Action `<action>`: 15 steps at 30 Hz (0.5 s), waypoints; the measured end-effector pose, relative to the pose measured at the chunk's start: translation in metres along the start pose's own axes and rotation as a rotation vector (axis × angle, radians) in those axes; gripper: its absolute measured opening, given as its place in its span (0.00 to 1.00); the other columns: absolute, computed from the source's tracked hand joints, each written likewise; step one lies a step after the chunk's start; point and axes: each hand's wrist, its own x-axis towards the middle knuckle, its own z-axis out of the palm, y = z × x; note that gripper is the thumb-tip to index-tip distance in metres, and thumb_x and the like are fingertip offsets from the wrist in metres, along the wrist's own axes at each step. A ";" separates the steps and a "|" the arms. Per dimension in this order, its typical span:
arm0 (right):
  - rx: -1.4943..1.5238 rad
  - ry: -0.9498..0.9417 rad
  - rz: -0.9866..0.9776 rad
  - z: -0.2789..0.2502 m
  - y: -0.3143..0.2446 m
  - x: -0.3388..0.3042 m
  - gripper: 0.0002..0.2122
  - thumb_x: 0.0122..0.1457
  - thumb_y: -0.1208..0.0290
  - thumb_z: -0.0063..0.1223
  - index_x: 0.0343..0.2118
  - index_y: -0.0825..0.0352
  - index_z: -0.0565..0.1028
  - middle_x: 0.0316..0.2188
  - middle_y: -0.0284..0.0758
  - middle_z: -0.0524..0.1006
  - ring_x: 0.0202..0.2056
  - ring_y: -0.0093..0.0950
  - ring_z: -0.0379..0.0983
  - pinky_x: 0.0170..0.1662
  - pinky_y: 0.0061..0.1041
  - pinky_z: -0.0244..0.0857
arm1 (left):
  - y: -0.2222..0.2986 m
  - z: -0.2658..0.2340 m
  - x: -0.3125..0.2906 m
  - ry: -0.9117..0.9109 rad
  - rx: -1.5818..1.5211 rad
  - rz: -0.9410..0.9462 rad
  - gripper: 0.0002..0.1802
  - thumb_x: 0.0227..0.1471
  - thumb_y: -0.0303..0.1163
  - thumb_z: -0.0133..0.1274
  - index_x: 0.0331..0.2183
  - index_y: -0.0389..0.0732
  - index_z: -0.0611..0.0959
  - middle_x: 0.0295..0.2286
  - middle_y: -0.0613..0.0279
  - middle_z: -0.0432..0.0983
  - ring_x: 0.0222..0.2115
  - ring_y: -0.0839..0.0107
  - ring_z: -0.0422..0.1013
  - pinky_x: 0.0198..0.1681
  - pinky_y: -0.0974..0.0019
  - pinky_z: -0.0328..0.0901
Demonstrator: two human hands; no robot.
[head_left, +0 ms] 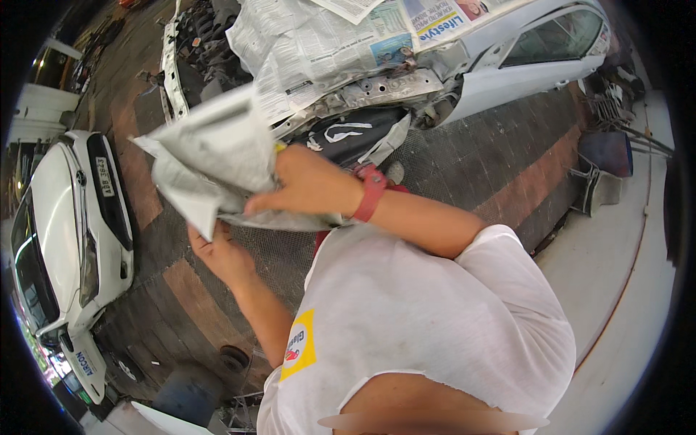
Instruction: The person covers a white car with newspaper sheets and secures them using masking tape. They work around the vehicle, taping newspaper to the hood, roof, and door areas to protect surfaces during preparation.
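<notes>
A crumpled sheet of newspaper (210,163), partly smeared by motion, hangs in front of me between my hands. My right hand (308,181), with a red band at the wrist, grips its right side; the thumb lies across the front and the other fingers are partly hidden. Below, my left hand (221,250) pinches a lower corner of the sheet. Just beyond the sheet, overlapping newspaper pages (326,58) cover the front of a partly dismantled car. One page edge hangs down close to my right hand.
The car's pale body and door (507,72) stretch to the far right. Its bare metal front frame (384,90) shows under the paper, above a dark cover (355,138). A white car (72,217) stands at left. Chairs (602,185) stand by the right wall. A round dark object (233,359) lies on the floor.
</notes>
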 end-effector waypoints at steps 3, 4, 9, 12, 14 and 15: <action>0.194 0.290 0.036 -0.040 0.023 0.017 0.23 0.59 0.48 0.73 0.32 0.70 0.85 0.25 0.45 0.82 0.28 0.43 0.81 0.39 0.40 0.75 | 0.015 -0.041 0.025 0.184 0.015 -0.096 0.33 0.69 0.43 0.62 0.62 0.29 0.74 0.56 0.51 0.75 0.52 0.59 0.76 0.62 0.60 0.67; 0.179 0.420 0.046 -0.064 0.030 0.017 0.20 0.60 0.53 0.74 0.37 0.70 0.86 0.28 0.42 0.85 0.29 0.38 0.81 0.41 0.38 0.76 | 0.017 -0.053 0.031 0.164 -0.063 -0.021 0.38 0.68 0.45 0.62 0.65 0.27 0.71 0.61 0.45 0.72 0.55 0.55 0.75 0.66 0.59 0.66; 0.281 0.530 0.172 -0.168 0.041 0.021 0.15 0.61 0.68 0.74 0.46 0.72 0.86 0.37 0.32 0.88 0.34 0.20 0.80 0.43 0.28 0.76 | 0.043 -0.128 0.057 0.279 0.603 -0.021 0.38 0.69 0.44 0.62 0.64 0.23 0.73 0.61 0.43 0.71 0.58 0.55 0.74 0.60 0.56 0.72; 0.125 0.476 0.152 -0.207 0.052 0.040 0.16 0.63 0.62 0.72 0.44 0.72 0.87 0.34 0.34 0.88 0.32 0.21 0.80 0.40 0.26 0.74 | 0.039 -0.143 0.051 0.392 0.252 -0.025 0.34 0.69 0.41 0.62 0.64 0.25 0.74 0.61 0.47 0.73 0.59 0.58 0.72 0.62 0.57 0.69; -0.008 0.453 0.230 -0.230 0.054 0.055 0.17 0.65 0.58 0.70 0.42 0.71 0.87 0.32 0.37 0.87 0.31 0.23 0.80 0.38 0.27 0.73 | 0.039 -0.147 0.048 0.412 0.151 -0.013 0.33 0.69 0.39 0.62 0.64 0.26 0.74 0.62 0.49 0.73 0.60 0.59 0.71 0.65 0.57 0.66; -0.190 0.418 0.132 -0.242 0.053 0.064 0.22 0.64 0.50 0.68 0.38 0.72 0.87 0.27 0.39 0.85 0.28 0.30 0.80 0.37 0.31 0.72 | 0.042 -0.150 0.047 0.388 0.152 -0.005 0.32 0.69 0.38 0.62 0.64 0.27 0.74 0.62 0.50 0.72 0.61 0.59 0.70 0.66 0.56 0.64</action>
